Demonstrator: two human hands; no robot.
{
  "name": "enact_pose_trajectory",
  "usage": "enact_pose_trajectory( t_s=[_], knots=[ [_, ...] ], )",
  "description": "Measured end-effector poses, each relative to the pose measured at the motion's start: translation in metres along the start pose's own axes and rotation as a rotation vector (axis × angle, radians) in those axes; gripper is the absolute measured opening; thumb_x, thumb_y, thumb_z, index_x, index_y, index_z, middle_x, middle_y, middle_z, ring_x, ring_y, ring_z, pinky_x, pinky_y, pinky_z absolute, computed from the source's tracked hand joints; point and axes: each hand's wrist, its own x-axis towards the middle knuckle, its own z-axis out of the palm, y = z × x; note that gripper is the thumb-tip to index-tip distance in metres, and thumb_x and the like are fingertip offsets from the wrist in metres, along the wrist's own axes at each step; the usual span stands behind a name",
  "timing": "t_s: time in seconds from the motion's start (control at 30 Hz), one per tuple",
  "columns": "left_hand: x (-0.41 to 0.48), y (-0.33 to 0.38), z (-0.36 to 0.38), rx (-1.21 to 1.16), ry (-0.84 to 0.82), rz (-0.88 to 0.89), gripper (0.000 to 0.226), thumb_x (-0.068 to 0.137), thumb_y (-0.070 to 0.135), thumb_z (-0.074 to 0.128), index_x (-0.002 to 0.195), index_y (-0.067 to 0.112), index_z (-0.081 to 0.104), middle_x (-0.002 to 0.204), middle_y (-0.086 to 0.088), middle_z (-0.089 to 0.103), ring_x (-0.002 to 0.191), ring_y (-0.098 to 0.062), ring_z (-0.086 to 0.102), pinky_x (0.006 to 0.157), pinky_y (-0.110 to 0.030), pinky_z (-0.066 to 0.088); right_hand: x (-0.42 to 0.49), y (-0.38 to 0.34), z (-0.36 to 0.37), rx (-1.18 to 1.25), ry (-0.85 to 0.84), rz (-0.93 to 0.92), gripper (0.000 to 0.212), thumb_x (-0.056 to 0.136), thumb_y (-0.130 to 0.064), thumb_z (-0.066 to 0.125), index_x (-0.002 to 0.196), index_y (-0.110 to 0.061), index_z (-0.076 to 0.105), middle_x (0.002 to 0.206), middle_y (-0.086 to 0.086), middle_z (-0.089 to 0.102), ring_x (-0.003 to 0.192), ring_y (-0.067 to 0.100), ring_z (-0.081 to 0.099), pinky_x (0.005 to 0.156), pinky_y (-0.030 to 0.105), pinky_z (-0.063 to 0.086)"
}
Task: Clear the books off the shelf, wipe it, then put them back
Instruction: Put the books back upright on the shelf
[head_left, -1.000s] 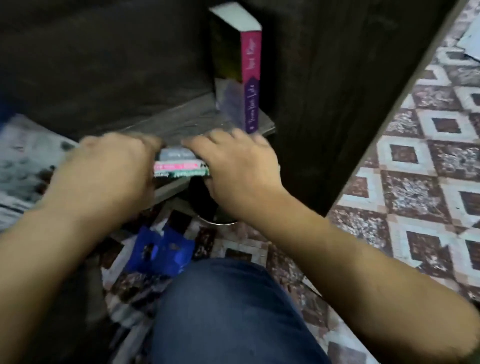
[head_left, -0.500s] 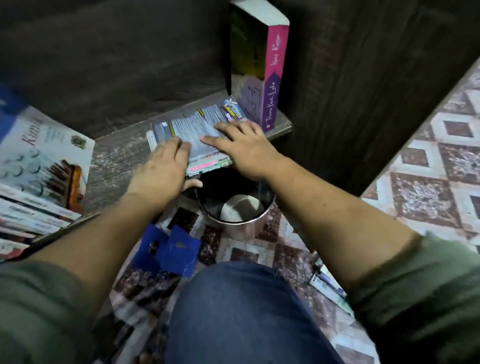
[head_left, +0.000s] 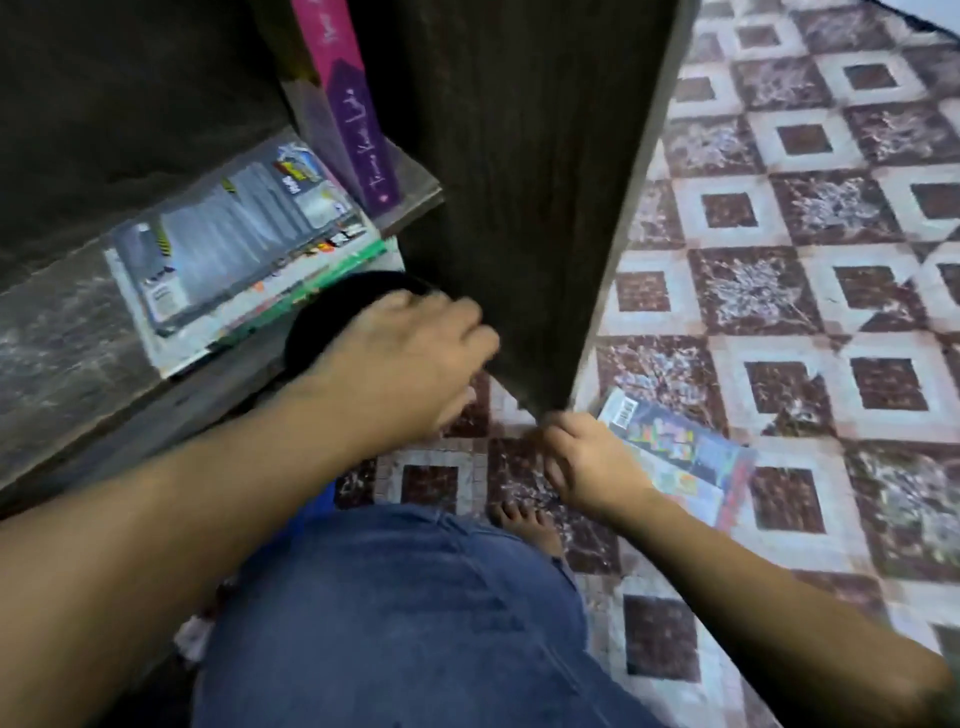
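While a stack of books lies flat on the shelf, the right hand grips a book on the floor; the left hand hangs loosely curled, holding nothing.

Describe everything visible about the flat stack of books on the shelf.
The stack of books lies flat on the worn wooden shelf, skewed to its front edge. The top book has a glossy grey cover with yellow-and-black hazard stripes; white and green covers show beneath. Its right end lies beside the upright pink-and-purple book; whether they touch is unclear. Neither hand touches it.
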Motion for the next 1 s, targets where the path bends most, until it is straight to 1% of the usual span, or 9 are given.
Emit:
enact_pose_trajectory(
  t_s=[0.1, 0.2, 0.27, 0.33, 0.43, 0.6, 0.8, 0.9, 1.0],
  knots=[
    [0.040, 0.038, 0.006, 0.029, 0.019, 0.290, 0.028, 0.082, 0.015, 0.036, 0.089, 0.013, 0.063, 0.085, -0.008, 0.057, 0.078, -0.029, 0.057, 0.067, -0.042, 0.049, -0.065, 0.046, 0.013, -0.116, -0.199, 0.360, 0.037, 0.076, -0.025, 0.057, 0.108, -0.009, 0.067, 0.114, 0.021, 0.062, 0.096, 0.044, 0.063, 0.076, 0.046, 0.055],
    [0.074, 0.058, 0.017, 0.202, 0.068, 0.460, 0.030, 0.088, 0.004, 0.035, 0.083, 0.010, 0.064, 0.084, -0.009, 0.059, 0.082, -0.029, 0.057, 0.075, -0.042, 0.050, -0.094, 0.073, 0.019, -0.269, -0.442, 0.612, 0.079, 0.080, -0.044, 0.068, 0.147, -0.018, 0.035, 0.152, 0.020, 0.029, 0.139, 0.042, 0.029, 0.109, 0.050, 0.032],
    [0.096, 0.063, 0.016, 0.341, 0.039, 0.482, 0.032, 0.091, 0.002, 0.034, 0.085, 0.006, 0.066, 0.089, -0.011, 0.062, 0.091, -0.032, 0.059, 0.093, -0.047, 0.048, -0.102, 0.086, 0.025, -0.300, -0.515, 0.654, 0.097, 0.084, -0.052, 0.064, 0.154, -0.020, 0.005, 0.160, 0.017, 0.002, 0.147, 0.037, 0.004, 0.117, 0.047, 0.014],
    [0.112, 0.068, 0.015, 0.523, -0.087, 0.452, 0.035, 0.094, 0.003, 0.029, 0.105, 0.003, 0.062, 0.106, -0.015, 0.061, 0.107, -0.035, 0.056, 0.110, -0.052, 0.032, -0.103, 0.095, 0.031, -0.358, -0.590, 0.641, 0.107, 0.086, -0.051, 0.063, 0.152, -0.020, -0.015, 0.159, 0.017, -0.016, 0.147, 0.038, -0.009, 0.118, 0.046, 0.006],
    [0.122, 0.081, 0.027, 0.640, -0.317, 0.364, 0.030, 0.096, 0.005, 0.028, 0.119, 0.001, 0.047, 0.116, -0.014, 0.053, 0.108, -0.029, 0.046, 0.103, -0.042, 0.030, -0.100, 0.105, 0.043, -0.427, -0.604, 0.621, 0.110, 0.090, -0.047, 0.060, 0.144, -0.019, -0.033, 0.155, 0.019, -0.027, 0.145, 0.043, -0.015, 0.118, 0.050, 0.004],
    [0.136, 0.098, 0.031, 0.515, -0.407, 0.232, 0.028, 0.096, 0.002, 0.029, 0.109, 0.009, 0.051, 0.106, -0.007, 0.055, 0.099, -0.024, 0.045, 0.089, -0.037, 0.032, -0.092, 0.113, 0.051, -0.481, -0.538, 0.616, 0.095, 0.092, -0.031, 0.059, 0.153, -0.020, -0.013, 0.157, 0.027, -0.001, 0.144, 0.047, 0.002, 0.116, 0.054, 0.014],
    [0.140, 0.100, 0.025, 0.455, -0.426, 0.165, 0.026, 0.096, 0.002, 0.032, 0.103, 0.015, 0.053, 0.089, -0.002, 0.051, 0.081, -0.023, 0.030, 0.076, -0.033, 0.020, -0.074, 0.100, 0.031, -0.386, -0.651, 0.637, 0.084, 0.093, -0.008, 0.054, 0.153, -0.010, -0.005, 0.156, 0.031, 0.002, 0.142, 0.052, 0.010, 0.113, 0.052, 0.027],
    [0.140, 0.100, 0.024, 0.451, -0.418, 0.165, 0.025, 0.096, 0.004, 0.033, 0.102, 0.016, 0.054, 0.084, -0.001, 0.046, 0.081, -0.023, 0.031, 0.076, -0.033, 0.020, -0.059, 0.097, -0.009, -0.269, -0.579, 0.659, 0.058, 0.097, -0.024, 0.052, 0.146, -0.007, 0.024, 0.143, 0.020, 0.041, 0.127, 0.038, 0.046, 0.088, 0.040, 0.048],
    [0.140, 0.100, 0.025, 0.439, -0.415, 0.171, 0.025, 0.096, 0.003, 0.034, 0.103, 0.016, 0.054, 0.084, -0.002, 0.047, 0.081, -0.023, 0.030, 0.076, -0.033, 0.020, -0.043, 0.093, -0.064, -0.195, -0.411, 0.687, 0.034, 0.094, -0.038, 0.052, 0.116, -0.011, 0.049, 0.107, 0.012, 0.063, 0.088, 0.030, 0.061, 0.067, 0.033, 0.043]
  ],
)
